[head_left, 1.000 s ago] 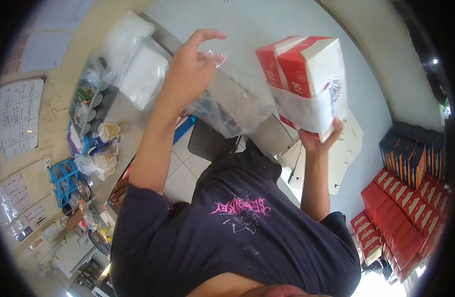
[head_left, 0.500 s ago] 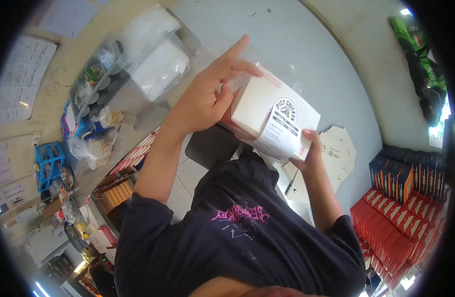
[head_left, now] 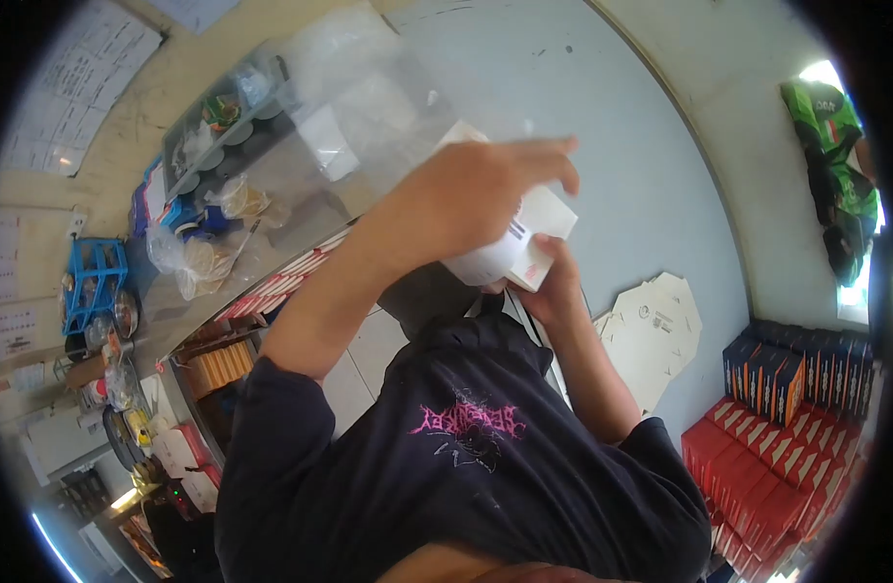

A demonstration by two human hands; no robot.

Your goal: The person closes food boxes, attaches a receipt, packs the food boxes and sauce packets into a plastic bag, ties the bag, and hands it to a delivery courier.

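My right hand (head_left: 557, 289) grips the lower right corner of a white cardboard food box (head_left: 550, 216), its thumb lying on the printed top. My left hand (head_left: 480, 194) is over the middle of the box with fingers stretched out to the right, hiding most of the lid and its round logo. A white paper slip (head_left: 487, 260) bends over the near side of the box. Part of the box's far corner shows above my left wrist. Clear plastic film overlaps the area beyond the box.
Flattened cardboard boxes (head_left: 651, 325) lie on the grey surface at right. Red folded boxes (head_left: 757, 466) and dark blue boxes (head_left: 767, 374) are stacked beyond. On the left counter stand bagged cups (head_left: 202, 264), a grey organizer (head_left: 235, 136), white plastic packs (head_left: 364, 107) and a blue rack (head_left: 95, 282).
My left hand has swung from the box's left end to over its top, covering the logo. The box has shifted left and nearer, still in my right hand.
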